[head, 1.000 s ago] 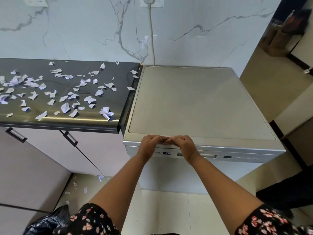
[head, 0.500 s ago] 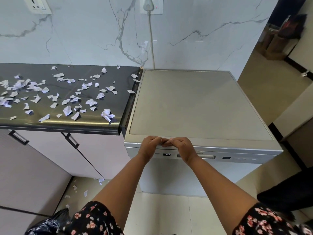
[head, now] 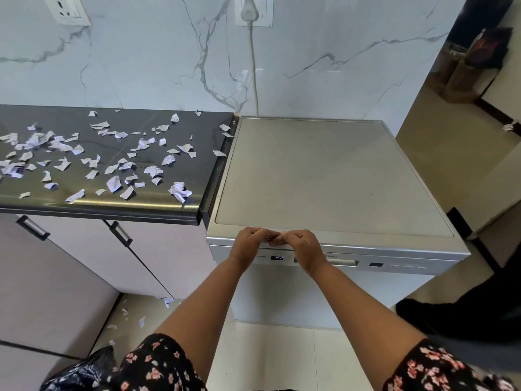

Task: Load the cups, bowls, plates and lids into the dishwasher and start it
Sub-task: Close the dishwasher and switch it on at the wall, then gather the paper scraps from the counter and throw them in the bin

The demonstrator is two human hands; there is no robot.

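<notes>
1. Left grip (head: 251, 241) and right grip (head: 301, 243): fingers curled over the top front edge of the dishwasher (head: 324, 176), fingertips meeting.
2. Dishwasher: door closed, display (head: 277, 258) lit, standing just beside the table (head: 112, 210).
3. Table: dark, strewn with torn paper scraps (head: 114, 183).
4. Wall behind: plug (head: 249, 9) in socket.

- Dishwasher (head: 324, 176) stands right of the counter (head: 118, 204), the two touching side to side.
- Paper scraps (head: 114, 183) lie scattered on the counter; a few more on the floor (head: 141, 321) below.
- Plug (head: 249, 9) sits in the wall socket behind the dishwasher.
- Left hand (head: 249, 242) and right hand (head: 303, 245) are side by side, fingers curled on the dishwasher's near top edge.
</notes>
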